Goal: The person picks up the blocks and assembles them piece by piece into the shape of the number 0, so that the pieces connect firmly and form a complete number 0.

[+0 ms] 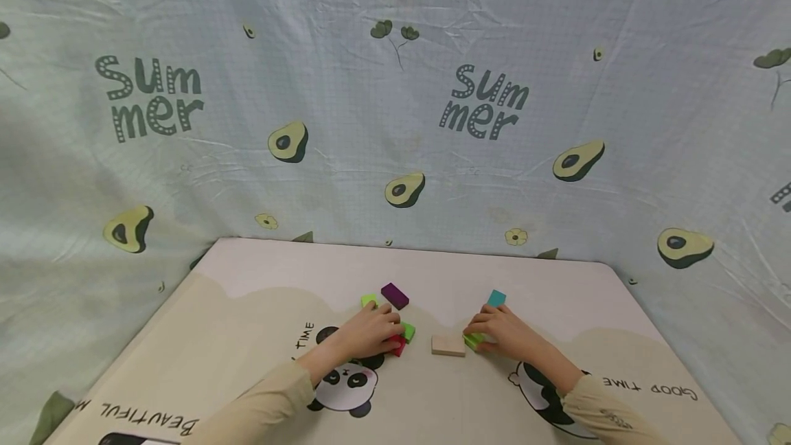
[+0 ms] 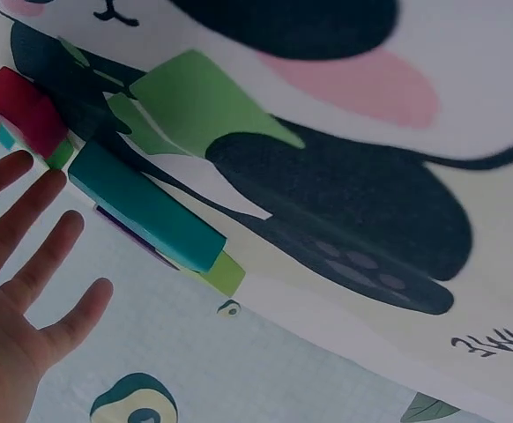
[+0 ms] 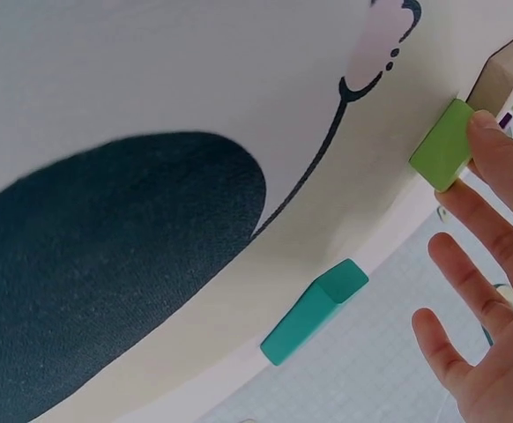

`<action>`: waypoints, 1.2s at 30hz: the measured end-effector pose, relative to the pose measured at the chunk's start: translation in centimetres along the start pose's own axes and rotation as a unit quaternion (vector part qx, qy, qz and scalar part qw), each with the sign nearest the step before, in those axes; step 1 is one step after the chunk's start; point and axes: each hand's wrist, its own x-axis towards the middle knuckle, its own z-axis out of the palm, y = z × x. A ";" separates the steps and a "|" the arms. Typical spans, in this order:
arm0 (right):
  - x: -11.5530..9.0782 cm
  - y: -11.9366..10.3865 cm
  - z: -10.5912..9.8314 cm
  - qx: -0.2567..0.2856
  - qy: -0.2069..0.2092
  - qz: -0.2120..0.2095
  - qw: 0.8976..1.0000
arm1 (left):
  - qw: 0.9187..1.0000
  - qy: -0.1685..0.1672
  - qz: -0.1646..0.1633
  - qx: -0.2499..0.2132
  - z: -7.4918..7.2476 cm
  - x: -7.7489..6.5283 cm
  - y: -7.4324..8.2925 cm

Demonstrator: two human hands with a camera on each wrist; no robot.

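My left hand (image 1: 369,335) lies flat on the mat, fingers straight and spread, as the left wrist view shows (image 2: 18,264). Its fingertips are at a red block (image 1: 398,346) (image 2: 23,110), with a green block (image 1: 408,330) just beyond. A teal block (image 2: 146,207) lies beside the red one in the left wrist view. My right hand (image 1: 500,330) (image 3: 486,264) has its fingers extended, and one fingertip touches a lime green block (image 1: 472,341) (image 3: 442,145). A beige wooden block (image 1: 448,345) (image 3: 501,75) lies right next to that block.
A purple block (image 1: 395,295) and a small lime block (image 1: 369,300) lie beyond my left hand. A teal block (image 1: 496,298) (image 3: 314,313) lies beyond my right hand. The panda-print mat (image 1: 259,307) covers the table; an avocado-print cloth (image 1: 395,122) hangs behind.
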 end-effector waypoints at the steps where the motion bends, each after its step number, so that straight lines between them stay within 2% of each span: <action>1: 0.0 0.0 0.0 0.000 0.000 0.000 1.000 | 1.000 0.003 0.000 0.003 0.1 0.1 0.0; 6: 0.1 0.0 0.0 0.000 0.000 0.000 1.000 | 1.000 0.006 -0.005 0.010 0.2 0.9 0.0; 21: 0.1 -0.1 -0.2 0.002 -0.008 0.007 1.000 | 0.999 -0.021 -0.020 0.027 0.2 2.9 0.7; 27: 0.1 -0.1 -0.2 0.003 -0.009 0.009 1.000 | 0.999 -0.019 -0.020 0.040 0.5 3.3 0.9; 36: 0.1 0.0 0.0 0.008 -0.008 0.012 1.000 | 0.999 -0.028 -0.016 0.021 0.3 3.5 1.2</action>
